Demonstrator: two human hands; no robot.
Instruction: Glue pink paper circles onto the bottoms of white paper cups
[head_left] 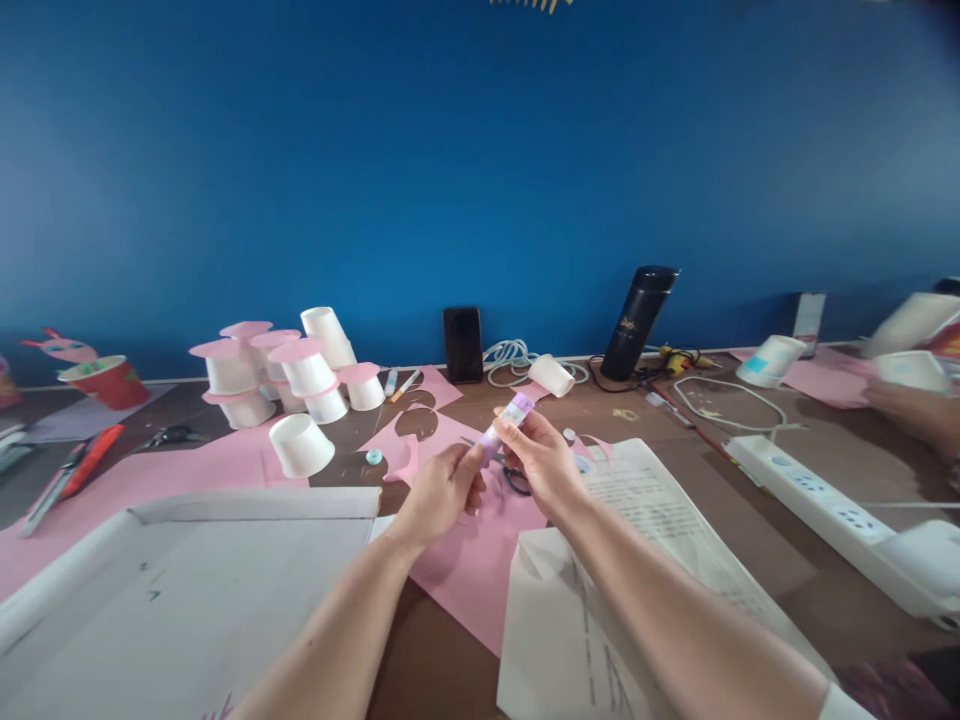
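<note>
Both hands meet over the middle of the table around a small purple-and-white glue stick (pixel 517 408). My left hand (pixel 444 485) is closed, its thumb and fingers pinching the lower end. The upper part is gripped by my right hand (pixel 541 455), closed as well, thumb on top. Under the hands lie scissors (pixel 517 484) with dark handles, partly hidden, and pink paper (pixel 480 560) with round holes cut in it. A teal cap (pixel 373 457) lies left of my hands.
Several white paper cups topped with pink discs (pixel 304 370) are stacked at the left. A white cup (pixel 301 446) stands nearer. Along the wall are a phone (pixel 463 345), a coiled cable (pixel 512 360) and a black flask (pixel 639 322). At right, another person's hand (pixel 919 412) is beside a power strip (pixel 832 515).
</note>
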